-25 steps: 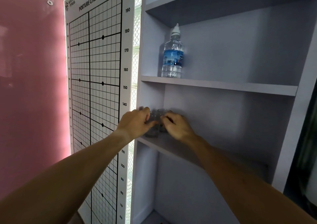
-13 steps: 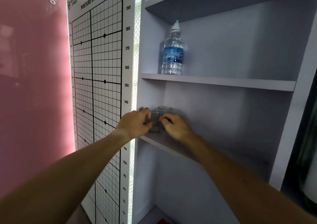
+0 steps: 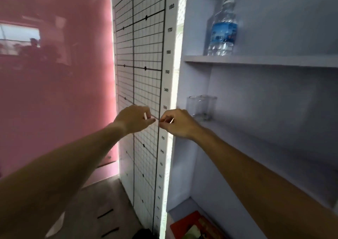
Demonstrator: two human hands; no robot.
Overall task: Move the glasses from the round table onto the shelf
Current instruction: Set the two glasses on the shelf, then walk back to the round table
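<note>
Left hand: the left hand [image 3: 134, 119] hangs in front of the posture chart [image 3: 144, 70], fingers loosely curled, holding nothing.
Right hand: the right hand [image 3: 178, 123], just beside the left one, is loosely curled and empty too, clear of the shelf [image 3: 243, 134].
Glasses: two clear glasses [image 3: 201, 108] stand upright, side by side, at the shelf's left end.
Upper board: a water bottle [image 3: 222, 28] stands there.

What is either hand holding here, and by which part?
Nothing. The left hand and right hand hang loosely curled and bare; the two glasses stand free on the shelf.
</note>
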